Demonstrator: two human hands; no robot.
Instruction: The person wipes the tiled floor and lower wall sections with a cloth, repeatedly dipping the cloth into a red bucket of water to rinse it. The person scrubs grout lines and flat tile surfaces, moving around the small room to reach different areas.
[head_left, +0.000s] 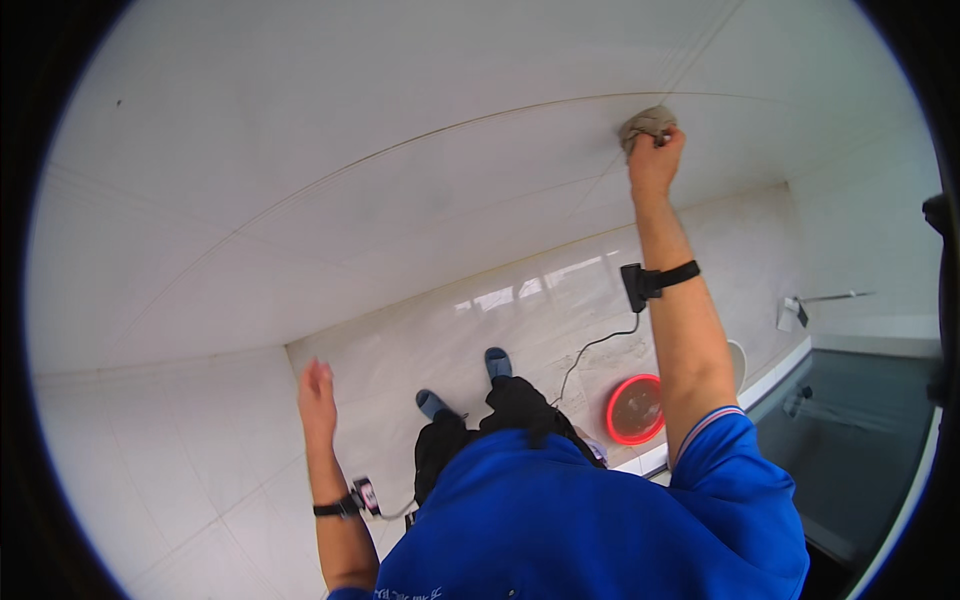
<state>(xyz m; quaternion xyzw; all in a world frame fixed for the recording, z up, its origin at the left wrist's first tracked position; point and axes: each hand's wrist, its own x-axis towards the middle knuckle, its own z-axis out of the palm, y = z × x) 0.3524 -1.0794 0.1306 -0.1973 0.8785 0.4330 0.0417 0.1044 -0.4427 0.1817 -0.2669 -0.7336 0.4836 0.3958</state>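
Note:
A crumpled grey-brown cloth (643, 127) is bunched in my right hand (655, 163), pressed to the pale tiled wall (420, 195) near a crossing of tile joints. That arm is stretched far out and up. On the other side my left hand (318, 397) hangs in the air before the wall's left part, somewhat blurred. Its fingers are loosely bent and a little apart, and nothing shows in it.
By my right side a red-rimmed basin (634, 409) of murky water stands on the glossy tiled floor (420, 330). A pale bucket (738, 363) is partly hidden behind my arm. A black cable (592, 349) runs from my right wrist strap. Farther right lies a dark glass panel (862, 435).

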